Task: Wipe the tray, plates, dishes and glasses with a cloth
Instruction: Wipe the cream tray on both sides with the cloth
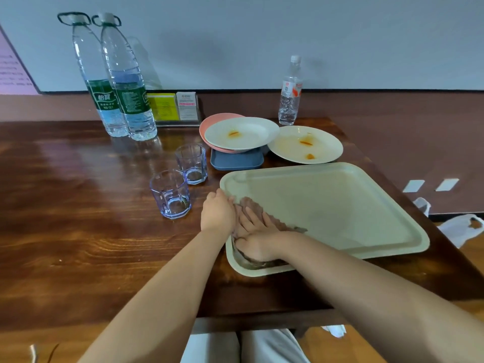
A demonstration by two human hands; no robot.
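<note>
A pale green tray lies on the wooden table in front of me. My right hand presses flat on a brownish cloth in the tray's left part. My left hand grips the tray's left rim. Behind the tray, a white plate with an orange stain sits on a pink plate, both stacked over a blue dish. A second stained white plate lies to their right. Two clear bluish glasses stand left of the tray.
Two large water bottles stand at the back left, and a small bottle at the back right. A card holder sits by the wall. The table's right edge runs close to the tray; plastic bags lie on the floor.
</note>
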